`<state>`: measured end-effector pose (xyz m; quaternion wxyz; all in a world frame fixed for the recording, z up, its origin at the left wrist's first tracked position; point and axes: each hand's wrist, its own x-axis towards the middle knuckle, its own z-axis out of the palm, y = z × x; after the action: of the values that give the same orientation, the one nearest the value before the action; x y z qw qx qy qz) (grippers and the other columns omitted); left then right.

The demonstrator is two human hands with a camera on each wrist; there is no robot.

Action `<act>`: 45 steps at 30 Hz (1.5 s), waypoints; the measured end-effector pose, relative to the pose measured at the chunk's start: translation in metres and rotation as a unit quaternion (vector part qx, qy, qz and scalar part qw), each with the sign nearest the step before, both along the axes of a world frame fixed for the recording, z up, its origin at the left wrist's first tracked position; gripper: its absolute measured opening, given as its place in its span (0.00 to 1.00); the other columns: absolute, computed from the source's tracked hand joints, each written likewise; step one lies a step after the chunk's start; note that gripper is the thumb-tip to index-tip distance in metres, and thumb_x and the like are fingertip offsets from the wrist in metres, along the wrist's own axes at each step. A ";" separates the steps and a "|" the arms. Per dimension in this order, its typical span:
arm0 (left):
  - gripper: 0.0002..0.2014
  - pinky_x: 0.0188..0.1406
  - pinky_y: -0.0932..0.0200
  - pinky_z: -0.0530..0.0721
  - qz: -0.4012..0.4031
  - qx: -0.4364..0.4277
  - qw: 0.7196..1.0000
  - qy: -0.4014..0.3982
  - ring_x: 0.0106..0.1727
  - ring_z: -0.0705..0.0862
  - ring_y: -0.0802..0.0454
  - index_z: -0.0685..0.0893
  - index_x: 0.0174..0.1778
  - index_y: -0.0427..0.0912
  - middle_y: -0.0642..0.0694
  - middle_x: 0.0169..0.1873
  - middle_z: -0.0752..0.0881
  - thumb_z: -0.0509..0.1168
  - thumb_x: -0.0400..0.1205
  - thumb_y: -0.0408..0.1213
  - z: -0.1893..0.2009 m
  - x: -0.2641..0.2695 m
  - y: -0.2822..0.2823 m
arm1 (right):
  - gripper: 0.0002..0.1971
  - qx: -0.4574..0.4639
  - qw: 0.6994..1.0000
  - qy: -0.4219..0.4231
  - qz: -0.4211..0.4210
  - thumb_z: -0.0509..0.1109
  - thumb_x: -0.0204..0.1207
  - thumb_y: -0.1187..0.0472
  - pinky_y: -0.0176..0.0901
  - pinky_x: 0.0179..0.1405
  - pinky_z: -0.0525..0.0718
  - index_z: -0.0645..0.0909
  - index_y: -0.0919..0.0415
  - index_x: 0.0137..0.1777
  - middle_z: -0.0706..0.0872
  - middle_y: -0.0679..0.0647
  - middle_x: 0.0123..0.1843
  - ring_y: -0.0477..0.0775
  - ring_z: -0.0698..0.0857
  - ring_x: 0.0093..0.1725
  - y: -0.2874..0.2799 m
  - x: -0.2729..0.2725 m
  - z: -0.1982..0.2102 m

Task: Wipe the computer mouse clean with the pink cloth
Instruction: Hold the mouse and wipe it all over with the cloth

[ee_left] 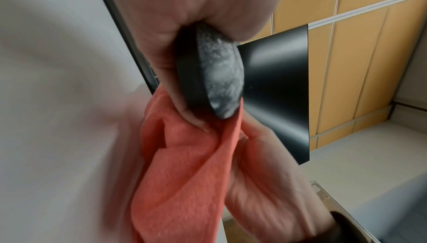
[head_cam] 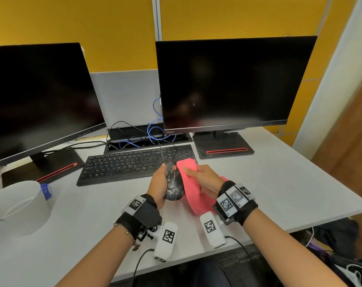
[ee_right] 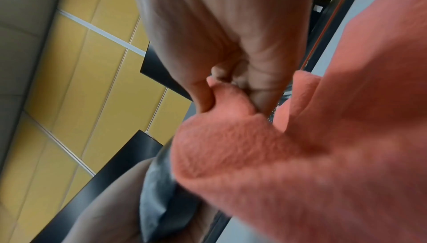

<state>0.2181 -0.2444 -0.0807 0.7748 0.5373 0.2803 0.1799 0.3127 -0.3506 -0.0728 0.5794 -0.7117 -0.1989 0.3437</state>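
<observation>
Mouse [head_cam: 173,184] first: you have it lifted off the counter [head_cam: 279,183] in your left hand [head_cam: 158,183], just in front of the keyboard [head_cam: 134,164], with your fingers curled round its underside and your thumb along the near flank. That hold tips its domed top toward your other hand, which seems to be the point of it, since the top is where the dirt sits. From the left wrist view the shell is mottled with a grey-white film over most of its back, so I judge the cleaning has barely begun.

Your right hand [head_cam: 202,181] has the pink cloth [head_cam: 193,187] bunched and pinched between thumb and curled fingers, and the front fold lies against the right side of the mouse. The rest of the cloth trails down from your palm toward the counter, and whether its tail touches the surface I cannot tell. Gathering the cloth like this gives you a thick pad to press with, rather than a loose sheet that would slip.

Holding the mouse in the air lets you turn it under the cloth and reach the sides and the seam by the red wheel [head_cam: 175,168]. Its thin cord [head_cam: 174,151] runs back over the keyboard, so I would keep it slack as you rotate. The two dark monitors [head_cam: 227,83] stand well behind your hands.
</observation>
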 end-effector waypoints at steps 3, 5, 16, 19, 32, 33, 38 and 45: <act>0.26 0.61 0.41 0.82 0.017 0.007 1.000 0.011 0.49 0.88 0.39 0.85 0.52 0.37 0.36 0.46 0.90 0.45 0.90 0.49 0.000 -0.002 0.000 | 0.13 0.042 0.994 0.049 0.089 0.70 0.81 0.62 0.57 0.52 0.88 0.82 0.71 0.58 0.89 0.63 0.50 0.58 0.88 0.47 -0.007 0.001 0.001; 0.27 0.67 0.38 0.79 0.021 0.009 1.000 0.016 0.57 0.86 0.37 0.85 0.57 0.36 0.34 0.53 0.89 0.45 0.90 0.51 -0.001 -0.001 -0.001 | 0.07 0.059 0.985 0.059 0.152 0.71 0.79 0.67 0.42 0.45 0.88 0.84 0.66 0.56 0.90 0.57 0.46 0.51 0.88 0.44 -0.011 -0.001 0.004; 0.24 0.50 0.52 0.85 0.005 -0.013 1.000 -0.018 0.42 0.89 0.47 0.86 0.47 0.41 0.43 0.41 0.91 0.46 0.91 0.47 0.011 0.003 -0.002 | 0.17 0.140 0.972 0.179 0.057 0.57 0.88 0.57 0.43 0.38 0.89 0.82 0.68 0.61 0.92 0.59 0.46 0.52 0.92 0.42 -0.007 -0.001 0.003; 0.24 0.56 0.50 0.84 0.001 -0.009 1.000 -0.014 0.45 0.89 0.46 0.87 0.49 0.40 0.40 0.43 0.91 0.46 0.91 0.47 0.009 0.003 -0.007 | 0.21 0.154 0.967 0.202 0.028 0.58 0.87 0.51 0.44 0.42 0.89 0.82 0.66 0.65 0.90 0.61 0.54 0.56 0.90 0.51 -0.004 -0.004 0.007; 0.25 0.39 0.50 0.89 -0.006 -0.053 0.998 -0.013 0.40 0.89 0.45 0.85 0.53 0.41 0.40 0.45 0.91 0.47 0.89 0.52 0.012 -0.001 -0.002 | 0.17 0.128 0.976 0.176 -0.025 0.60 0.85 0.62 0.47 0.41 0.87 0.77 0.69 0.71 0.87 0.65 0.52 0.59 0.87 0.42 -0.005 0.003 0.000; 0.24 0.41 0.52 0.87 -0.002 -0.037 0.999 -0.009 0.42 0.89 0.46 0.85 0.53 0.41 0.39 0.46 0.90 0.47 0.90 0.51 0.011 0.000 -0.003 | 0.20 0.137 0.973 0.185 -0.022 0.61 0.85 0.59 0.49 0.46 0.87 0.76 0.69 0.73 0.87 0.67 0.56 0.61 0.88 0.47 -0.001 0.001 0.001; 0.24 0.50 0.51 0.85 -0.001 -0.002 1.000 -0.012 0.43 0.89 0.46 0.86 0.51 0.40 0.39 0.44 0.91 0.47 0.90 0.47 0.010 0.001 -0.007 | 0.17 0.149 0.976 0.152 0.050 0.55 0.89 0.52 0.45 0.61 0.83 0.81 0.61 0.63 0.87 0.62 0.65 0.57 0.87 0.60 0.006 -0.012 0.003; 0.25 0.47 0.52 0.85 0.018 0.009 1.000 -0.013 0.42 0.88 0.44 0.86 0.49 0.39 0.40 0.40 0.90 0.45 0.91 0.47 0.010 0.000 -0.003 | 0.24 0.121 0.992 0.037 -0.011 0.53 0.89 0.48 0.50 0.56 0.85 0.83 0.66 0.62 0.89 0.63 0.53 0.58 0.88 0.50 -0.002 -0.005 0.007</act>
<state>0.2180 -0.2470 -0.0709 0.7701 0.5365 0.2788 0.2033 0.3075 -0.3528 -0.0662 0.6718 -0.6255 -0.2093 0.3371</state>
